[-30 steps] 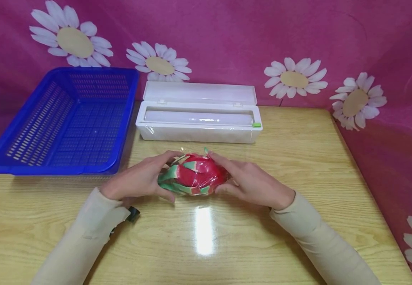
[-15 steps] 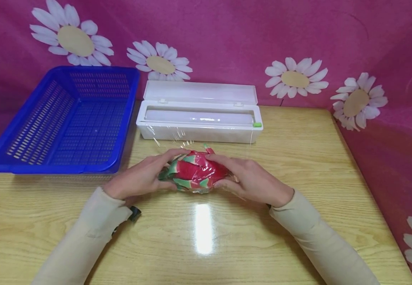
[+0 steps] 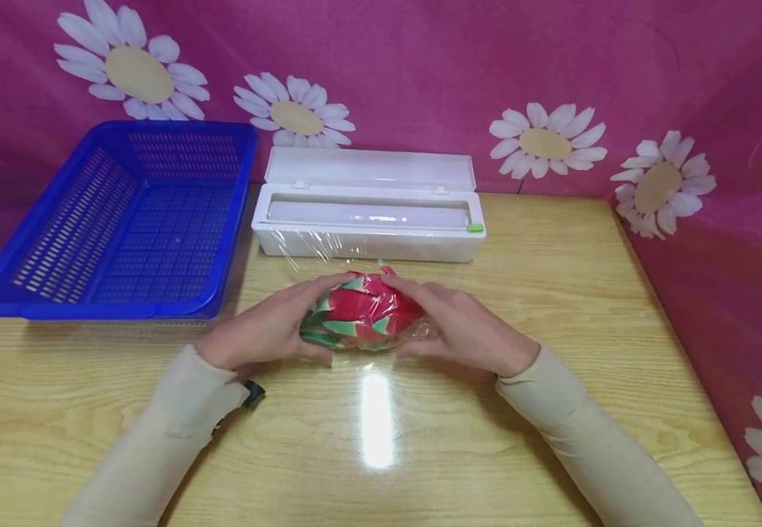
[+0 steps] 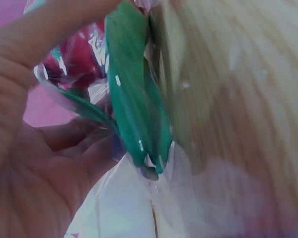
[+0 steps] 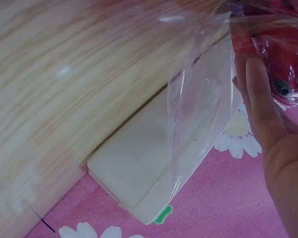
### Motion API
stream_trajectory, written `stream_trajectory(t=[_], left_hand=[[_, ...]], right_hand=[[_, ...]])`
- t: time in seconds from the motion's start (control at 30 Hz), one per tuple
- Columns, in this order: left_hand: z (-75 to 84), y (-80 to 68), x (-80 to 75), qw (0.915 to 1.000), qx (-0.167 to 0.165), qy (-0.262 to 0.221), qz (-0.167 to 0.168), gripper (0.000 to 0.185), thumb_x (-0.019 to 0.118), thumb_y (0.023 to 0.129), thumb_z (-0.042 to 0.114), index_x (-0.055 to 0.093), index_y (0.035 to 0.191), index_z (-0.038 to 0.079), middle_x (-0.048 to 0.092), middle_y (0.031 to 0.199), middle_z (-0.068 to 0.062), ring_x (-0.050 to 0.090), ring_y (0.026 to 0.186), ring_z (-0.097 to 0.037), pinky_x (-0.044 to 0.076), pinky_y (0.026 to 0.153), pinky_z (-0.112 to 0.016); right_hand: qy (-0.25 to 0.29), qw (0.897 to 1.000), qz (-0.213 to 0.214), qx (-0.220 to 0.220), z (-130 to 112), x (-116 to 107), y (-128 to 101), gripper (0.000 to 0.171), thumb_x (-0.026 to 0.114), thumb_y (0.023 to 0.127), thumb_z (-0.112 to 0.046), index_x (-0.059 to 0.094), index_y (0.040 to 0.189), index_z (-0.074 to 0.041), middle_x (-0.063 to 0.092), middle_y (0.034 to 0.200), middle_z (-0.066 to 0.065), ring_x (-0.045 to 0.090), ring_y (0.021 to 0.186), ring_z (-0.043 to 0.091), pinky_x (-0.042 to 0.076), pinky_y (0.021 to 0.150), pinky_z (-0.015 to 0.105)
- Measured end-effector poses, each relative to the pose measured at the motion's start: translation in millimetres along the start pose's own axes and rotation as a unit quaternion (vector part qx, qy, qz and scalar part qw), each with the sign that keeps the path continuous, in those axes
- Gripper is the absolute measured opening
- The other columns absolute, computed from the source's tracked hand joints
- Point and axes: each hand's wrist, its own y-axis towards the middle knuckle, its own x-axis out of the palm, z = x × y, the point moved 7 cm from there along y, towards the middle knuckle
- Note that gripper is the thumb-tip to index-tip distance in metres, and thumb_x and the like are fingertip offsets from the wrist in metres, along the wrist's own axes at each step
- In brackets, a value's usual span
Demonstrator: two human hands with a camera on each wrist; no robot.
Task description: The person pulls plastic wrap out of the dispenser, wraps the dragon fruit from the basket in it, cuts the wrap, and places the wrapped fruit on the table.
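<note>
A red dragon fruit [image 3: 364, 304] with green-tipped scales lies on its side in the middle of the table, with shiny cling film over it. My left hand [image 3: 265, 328] grips its green end, thumb on the near side and fingers over the far side. On the opposite end, my right hand [image 3: 469, 326] holds it the same way. In the left wrist view the long green scales [image 4: 131, 89] show under the film. Clear film [image 5: 198, 114] stretches from the fruit towards the dispenser in the right wrist view. Most of my fingertips are hidden behind the fruit.
Just behind the fruit stands a white cling film dispenser [image 3: 367, 247], its lid [image 3: 370, 168] raised, with a film roll [image 3: 367, 214] inside and a green slider [image 3: 475, 228] at its right end. A blue plastic basket [image 3: 222, 293] sits at the left. A pink flowered cloth [image 3: 420, 73] hangs behind.
Both hands have turned the dragon fruit and shifted it slightly away from me, towards the dispenser. Creases in the film now show across the dispenser's front.
</note>
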Motion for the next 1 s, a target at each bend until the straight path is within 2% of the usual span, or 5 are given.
stream_trajectory(t=[0.23, 0.37, 0.57, 0.8, 1.0], left_hand=[[4.5, 2.4, 0.8, 0.9997, 0.012, 0.019, 0.007, 0.118, 0.095, 0.074, 0.029, 0.020, 0.165, 0.032, 0.051, 0.155, -0.012, 0.050, 0.143, -0.035, 0.046, 0.117, -0.055], [3.3, 2.4, 1.3, 0.9998, 0.004, 0.019, 0.001, 0.121, 0.096, 0.073, 0.028, 0.018, 0.165, 0.033, 0.050, 0.155, -0.011, 0.049, 0.144, -0.034, 0.046, 0.117, -0.054], [2.6, -0.8, 5.7, 0.9998, 0.005, 0.019, -0.008, 0.117, 0.091, 0.079, 0.015, 0.015, 0.165, 0.037, 0.050, 0.155, -0.011, 0.049, 0.145, -0.033, 0.047, 0.116, -0.054], [4.5, -3.6, 4.7, 0.9993, 0.011, 0.036, 0.000, 0.113, 0.086, 0.083, 0.009, 0.014, 0.165, 0.038, 0.052, 0.153, -0.011, 0.050, 0.144, -0.033, 0.047, 0.116, -0.053], [4.8, -0.4, 1.8, 0.9995, 0.011, 0.028, 0.001, 0.111, 0.084, 0.083, 0.004, 0.016, 0.164, 0.039, 0.054, 0.151, -0.011, 0.053, 0.141, -0.033, 0.049, 0.114, -0.054]], right_hand=[[-0.017, 1.000, -0.010, 0.022, 6, -2, 2, 0.100, 0.091, 0.080, -0.034, 0.033, 0.161, -0.032, 0.060, 0.144, 0.011, 0.067, 0.122, 0.025, 0.060, 0.101, 0.042], [-0.029, 0.999, -0.008, 0.026, 9, -5, 1, 0.103, 0.091, 0.078, -0.039, 0.030, 0.162, -0.041, 0.037, 0.164, 0.013, 0.060, 0.133, 0.032, 0.059, 0.101, 0.048], [-0.028, 0.999, -0.011, 0.044, 8, -8, -3, 0.115, 0.091, 0.071, -0.049, 0.020, 0.161, -0.050, 0.007, 0.176, 0.010, 0.068, 0.121, 0.034, 0.060, 0.098, 0.050], [-0.096, 0.990, 0.092, -0.046, -15, -22, -5, 0.102, 0.095, 0.070, -0.043, 0.043, 0.157, -0.026, 0.036, 0.162, 0.015, 0.041, 0.148, 0.034, 0.054, 0.109, 0.052], [-0.134, 0.982, 0.094, -0.090, -26, -14, -4, 0.087, 0.092, 0.078, -0.031, 0.049, 0.152, -0.014, 0.055, 0.142, 0.011, 0.054, 0.130, 0.026, 0.058, 0.103, 0.044]])
